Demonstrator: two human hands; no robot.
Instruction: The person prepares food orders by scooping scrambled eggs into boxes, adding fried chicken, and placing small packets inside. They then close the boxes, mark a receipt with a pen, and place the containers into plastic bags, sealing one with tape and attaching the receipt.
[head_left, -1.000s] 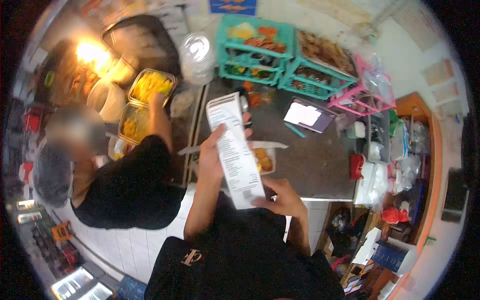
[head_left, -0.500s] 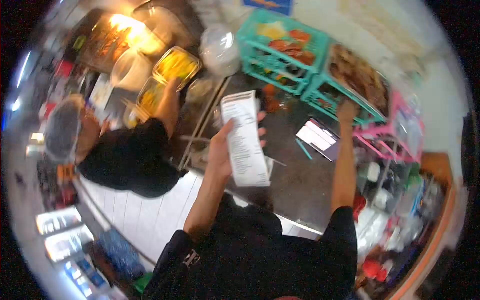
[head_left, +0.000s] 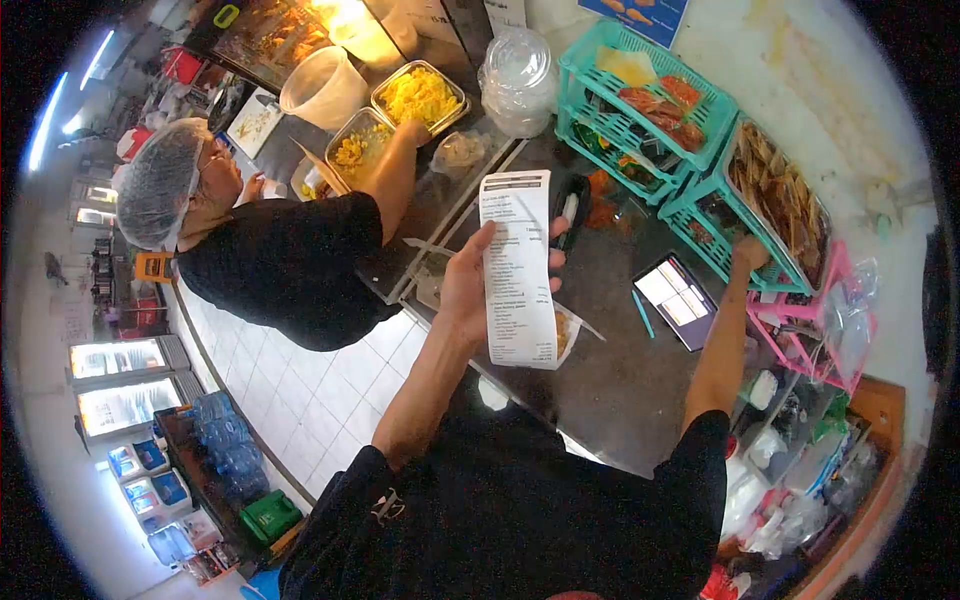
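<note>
From the head view, I judge the step in hand to be checking a printed order against the food laid out on the counter. My left hand holds the long white paper receipt upright above the dark steel counter, thumb across the front of the slip and fingers curled behind its left edge, so the grip is closed on the paper. My right hand is stretched out to the far right, resting at the rim of the teal plastic basket of brown fried pieces. I cannot tell whether its fingers are curled or spread, since the hand shows small and partly hidden against the basket edge.

As I read it, the next move calls for a clean pinch on whichever item the slip lists, with the receipt kept clear of the food.

Just beside the receipt's lower end sits a small tray of fried food, partly hidden by the slip. A dark tablet with white tiles lies on the counter between my two arms. To the left a co-worker in a hairnet and black shirt reaches into a metal tray of yellow food.
</note>
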